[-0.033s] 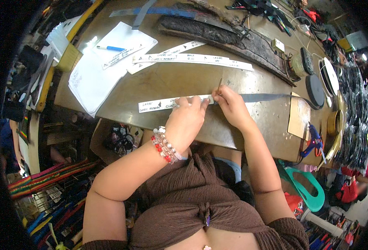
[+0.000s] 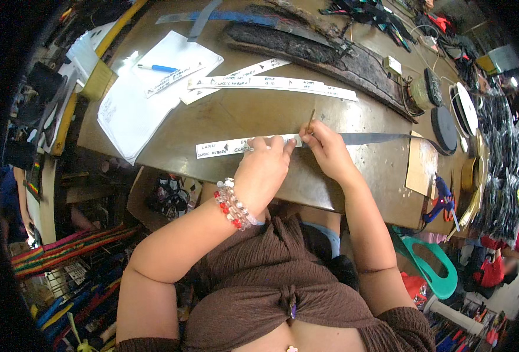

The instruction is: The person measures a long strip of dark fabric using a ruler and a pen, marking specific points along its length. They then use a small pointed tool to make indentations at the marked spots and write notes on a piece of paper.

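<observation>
A long white template strip (image 2: 212,148) with handwriting and small dark triangles lies across the near part of the brown table (image 2: 224,120). My left hand (image 2: 265,167) rests on it, fingertips spread and pressing it down; the hand hides the strip's middle. At the strip's right end, my right hand (image 2: 326,151) pinches a thin brown pencil-like stick (image 2: 311,119), its upper end pointing away from me. Its lower tip is hidden by my fingers. A dark grey band (image 2: 372,138) runs along beneath the strip and on to the right, toward a black roll (image 2: 444,130).
More white strips (image 2: 315,87) lie farther back, beside papers (image 2: 131,111) with a blue-and-white pen (image 2: 158,68). A long dark, worn bar (image 2: 318,56) crosses the far side. At right are a cardboard piece (image 2: 421,164), a blue glue gun (image 2: 441,200) and orange-handled scissors (image 2: 449,212).
The stick in my right hand leans very slightly more to the right. Both hands and the strip are otherwise in the same place.
</observation>
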`<state>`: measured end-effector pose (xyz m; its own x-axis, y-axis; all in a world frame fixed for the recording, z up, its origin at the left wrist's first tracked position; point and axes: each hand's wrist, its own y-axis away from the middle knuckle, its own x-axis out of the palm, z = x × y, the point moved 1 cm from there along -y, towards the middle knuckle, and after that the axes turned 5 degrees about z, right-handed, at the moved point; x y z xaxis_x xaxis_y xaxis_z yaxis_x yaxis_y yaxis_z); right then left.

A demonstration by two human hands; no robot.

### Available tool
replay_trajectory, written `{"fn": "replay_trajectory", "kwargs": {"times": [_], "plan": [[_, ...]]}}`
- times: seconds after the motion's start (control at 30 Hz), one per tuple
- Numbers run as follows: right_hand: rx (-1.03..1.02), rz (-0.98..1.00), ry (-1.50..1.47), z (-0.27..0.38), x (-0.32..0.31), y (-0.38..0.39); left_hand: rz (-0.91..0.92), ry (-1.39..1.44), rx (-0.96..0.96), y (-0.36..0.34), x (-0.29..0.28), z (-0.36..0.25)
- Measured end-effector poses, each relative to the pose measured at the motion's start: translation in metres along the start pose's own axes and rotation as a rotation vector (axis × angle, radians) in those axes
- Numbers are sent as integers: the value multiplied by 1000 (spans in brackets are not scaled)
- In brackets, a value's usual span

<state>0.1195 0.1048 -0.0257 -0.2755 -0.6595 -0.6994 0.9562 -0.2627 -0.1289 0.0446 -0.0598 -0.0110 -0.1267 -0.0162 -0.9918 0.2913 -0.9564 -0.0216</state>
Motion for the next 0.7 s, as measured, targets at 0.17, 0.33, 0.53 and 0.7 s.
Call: {"fn": "replay_trajectory", "kwargs": {"times": [0.17,0.33,0.53,0.7], "plan": [[1,17,118,2,-1,2,-30,-2,11,1,2,0],[-3,-29,156,8,3,4,-16,25,-12,0,2,-1],[-102,-48,-97,4,-3,25,64,180,31,0,-4,23],[7,-522,-779,-26,-70,72,-47,410,6,21,-5,92]]}}
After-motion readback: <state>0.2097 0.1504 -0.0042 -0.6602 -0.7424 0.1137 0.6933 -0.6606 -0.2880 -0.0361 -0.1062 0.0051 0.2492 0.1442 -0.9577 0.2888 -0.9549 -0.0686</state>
